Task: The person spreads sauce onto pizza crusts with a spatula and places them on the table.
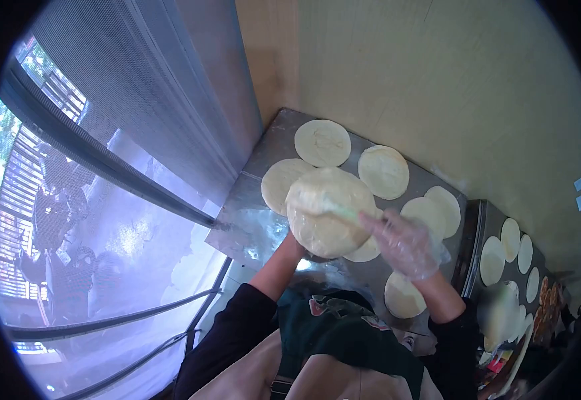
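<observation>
Head view: above the worktop (250,170), right hand (407,247) grips green-handled tool (345,212), apparently spreading across pale round (330,240); left hand (296,247) beneath, grip indeterminable. Next stroke calls for steady support.

1 head camera, looking down.

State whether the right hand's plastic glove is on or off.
On: the clear glove covers the right hand, its loose, crinkled plastic visible over the back of the hand and near the wrist.
</observation>
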The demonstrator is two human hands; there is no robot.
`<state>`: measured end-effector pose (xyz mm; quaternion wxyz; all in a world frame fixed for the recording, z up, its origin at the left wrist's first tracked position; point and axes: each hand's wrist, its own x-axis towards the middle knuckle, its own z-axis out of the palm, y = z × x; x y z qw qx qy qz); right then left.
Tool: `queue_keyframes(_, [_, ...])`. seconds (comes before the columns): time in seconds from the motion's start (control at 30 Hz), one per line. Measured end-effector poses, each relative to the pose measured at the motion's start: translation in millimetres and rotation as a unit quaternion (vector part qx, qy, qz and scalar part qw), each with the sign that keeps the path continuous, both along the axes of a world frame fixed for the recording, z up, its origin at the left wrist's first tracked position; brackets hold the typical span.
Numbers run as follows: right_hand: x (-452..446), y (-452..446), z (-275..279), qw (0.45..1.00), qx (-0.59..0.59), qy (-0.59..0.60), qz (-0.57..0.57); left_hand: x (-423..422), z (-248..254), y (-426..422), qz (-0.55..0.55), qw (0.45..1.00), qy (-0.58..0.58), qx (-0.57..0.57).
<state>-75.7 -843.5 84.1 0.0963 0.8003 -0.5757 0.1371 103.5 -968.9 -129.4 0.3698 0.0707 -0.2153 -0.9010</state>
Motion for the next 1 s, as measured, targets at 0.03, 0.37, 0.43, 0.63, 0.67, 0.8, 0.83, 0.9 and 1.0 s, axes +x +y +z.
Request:
queue_keyframes(0.03, [2,12,2,1.0,-0.002,0.0,-0.001,-1,-5,-8,0.035,0.999,0.001,-0.039])
queue_keyframes(0.37, [-9,54,17,0.994,-0.054,-0.016,-0.095,-12,5,-66,0.091,0.988,0.126,-0.012])
queue_keyframes(0.43, [4,43,-13,0.987,-0.097,-0.072,-0.104,-21,13,-65,0.1,0.986,0.128,-0.025])
queue_keyframes(0.63, [35,12,-105,0.919,-0.224,-0.29,-0.148,-36,28,-65,0.134,0.98,0.138,-0.059])
queue_keyframes(0.67, [40,4,-116,0.901,-0.241,-0.324,-0.157,-34,31,-62,0.141,0.978,0.14,-0.065])
queue_keyframes(0.8, [36,7,-125,0.926,-0.258,-0.238,-0.136,-35,43,-70,0.168,0.971,0.144,-0.088])
queue_keyframes(0.83, [32,11,-126,0.926,-0.261,-0.237,-0.134,-27,43,-69,0.176,0.969,0.147,-0.094])
queue_keyframes(0.9, [22,27,-133,0.936,-0.251,-0.211,-0.129,-23,50,-77,0.193,0.964,0.151,-0.103])
queue_keyframes(1.0, [-2,48,-145,0.949,-0.236,-0.151,-0.146,-19,59,-88,0.219,0.957,0.155,-0.115])
